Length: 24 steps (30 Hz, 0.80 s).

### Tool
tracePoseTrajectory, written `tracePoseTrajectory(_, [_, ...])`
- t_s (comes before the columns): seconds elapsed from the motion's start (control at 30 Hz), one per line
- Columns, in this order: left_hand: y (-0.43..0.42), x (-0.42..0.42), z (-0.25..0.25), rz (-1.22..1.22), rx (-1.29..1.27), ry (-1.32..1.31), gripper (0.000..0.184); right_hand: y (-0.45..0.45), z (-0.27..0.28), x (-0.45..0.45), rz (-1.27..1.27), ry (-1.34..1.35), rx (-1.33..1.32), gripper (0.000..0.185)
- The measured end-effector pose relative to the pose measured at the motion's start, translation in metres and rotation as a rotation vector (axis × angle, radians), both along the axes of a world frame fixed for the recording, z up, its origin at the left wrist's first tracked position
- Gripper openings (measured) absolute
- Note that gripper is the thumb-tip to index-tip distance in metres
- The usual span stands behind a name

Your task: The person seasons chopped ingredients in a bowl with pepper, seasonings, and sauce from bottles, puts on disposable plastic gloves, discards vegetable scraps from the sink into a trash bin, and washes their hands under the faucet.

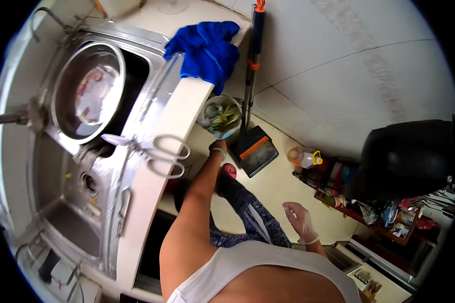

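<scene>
My left hand (218, 146), with a green band at the wrist, reaches down beside a bin (221, 117) that holds green scraps. Its fingers are mostly hidden against the bin's near side. On the right, my right hand (299, 220) wears a clear plastic glove and hangs over the floor, fingers stretched and nothing in them. Large scissors (149, 151) lie with open blades across the sink's edge. A steel basin (119, 76) with water and pale pieces rests in the sink.
A blue cloth (207, 53) drapes over the counter corner. A dustpan (255, 151) and long handles stand by the wall. An oil bottle (304, 157) is on the floor near a cluttered shelf (361, 214). A black object (404, 161) fills the right side.
</scene>
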<state>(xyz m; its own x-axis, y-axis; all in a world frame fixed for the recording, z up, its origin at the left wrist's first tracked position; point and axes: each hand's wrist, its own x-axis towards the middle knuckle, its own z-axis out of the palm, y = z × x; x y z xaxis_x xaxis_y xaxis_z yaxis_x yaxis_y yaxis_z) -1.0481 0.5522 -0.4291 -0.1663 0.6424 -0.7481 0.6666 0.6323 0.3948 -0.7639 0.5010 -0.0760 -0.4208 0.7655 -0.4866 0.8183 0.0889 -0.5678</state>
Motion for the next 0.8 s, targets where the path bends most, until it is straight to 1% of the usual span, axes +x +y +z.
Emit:
tracePoseTrajectory(0.03, [-0.014, 0.005, 0.024, 0.054, 0.084, 0.041, 0.026, 0.002, 0.01, -0.007, 0.014, 0.018, -0.016, 0.017])
tracePoseTrajectory(0.07, [-0.019, 0.005, 0.041, 0.071, -0.021, -0.054, 0.025, 0.002, 0.016, -0.012, 0.029, 0.036, -0.006, 0.017])
tracePoseTrajectory(0.1, [-0.033, 0.018, 0.036, 0.209, 0.064, -0.087, 0.03, 0.003, 0.022, -0.018, 0.053, 0.057, -0.001, 0.017])
tracePoseTrajectory(0.13, [-0.045, 0.014, 0.102, 0.236, 0.148, -0.132, 0.034, 0.003, 0.026, -0.022, 0.113, 0.106, 0.016, 0.018])
tracePoseTrajectory(0.17, [-0.061, 0.021, 0.12, 0.239, 0.332, -0.107, 0.036, 0.006, 0.043, -0.04, 0.151, 0.112, 0.011, 0.019])
tracePoseTrajectory(0.2, [-0.07, 0.016, 0.169, 0.28, 0.387, -0.141, 0.034, 0.009, 0.051, -0.054, 0.19, 0.133, 0.034, 0.019])
tracePoseTrajectory(0.23, [-0.08, 0.006, 0.234, 0.324, 0.441, -0.167, 0.033, 0.008, 0.058, -0.069, 0.232, 0.16, 0.052, 0.019])
tracePoseTrajectory(0.3, [-0.11, -0.011, 0.317, 0.475, 0.7, -0.128, 0.029, 0.013, 0.078, -0.098, 0.326, 0.231, 0.07, 0.019])
tracePoseTrajectory(0.33, [-0.126, -0.027, 0.359, 0.531, 0.765, -0.102, 0.028, 0.015, 0.084, -0.112, 0.378, 0.282, 0.086, 0.02])
tracePoseTrajectory(0.4, [-0.164, -0.061, 0.427, 0.628, 0.917, -0.057, 0.025, 0.015, 0.103, -0.139, 0.435, 0.368, 0.078, 0.02])
tracePoseTrajectory(0.43, [-0.187, -0.079, 0.457, 0.783, 0.929, -0.094, 0.023, 0.013, 0.113, -0.156, 0.449, 0.4, 0.075, 0.02])
tracePoseTrajectory(0.47, [-0.212, -0.102, 0.469, 0.852, 0.995, -0.006, 0.022, 0.011, 0.12, -0.172, 0.477, 0.437, 0.073, 0.02])
tracePoseTrajectory(0.5, [-0.239, -0.128, 0.465, 0.97, 0.96, -0.023, 0.022, 0.008, 0.123, -0.184, 0.492, 0.441, 0.068, 0.02])
tracePoseTrajectory(0.53, [-0.269, -0.157, 0.462, 1.004, 0.939, 0.135, 0.02, 0.005, 0.125, -0.197, 0.519, 0.466, 0.068, 0.02])
tracePoseTrajectory(0.57, [-0.297, -0.185, 0.451, 1.134, 0.954, 0.155, 0.019, 0.001, 0.127, -0.211, 0.542, 0.49, 0.069, 0.02])
tracePoseTrajectory(0.6, [-0.326, -0.212, 0.43, 1.171, 0.859, 0.321, 0.017, -0.005, 0.129, -0.223, 0.549, 0.499, 0.057, 0.02])
tracePoseTrajectory(0.63, [-0.353, -0.236, 0.412, 1.21, 0.714, 0.405, 0.024, -0.011, 0.133, -0.237, 0.559, 0.491, 0.053, 0.02])
tracePoseTrajectory(0.67, [-0.38, -0.258, 0.383, 1.179, 0.43, 0.536, 0.038, -0.02, 0.138, -0.25, 0.56, 0.475, 0.021, 0.02])
tracePoseTrajectory(0.7, [-0.409, -0.279, 0.338, 1.247, 0.236, 0.478, 0.067, -0.029, 0.139, -0.26, 0.556, 0.455, -0.011, 0.019])
tracePoseTrajectory(0.77, [-0.43, -0.303, 0.287, 1.391, -0.205, 0.397, 0.1, -0.043, 0.131, -0.276, 0.589, 0.425, -0.004, 0.02])
tracePoseTrajectory(0.8, [-0.442, -0.307, 0.253, 1.385, -0.215, 0.384, 0.1, -0.051, 0.128, -0.282, 0.62, 0.408, 0.001, 0.02])
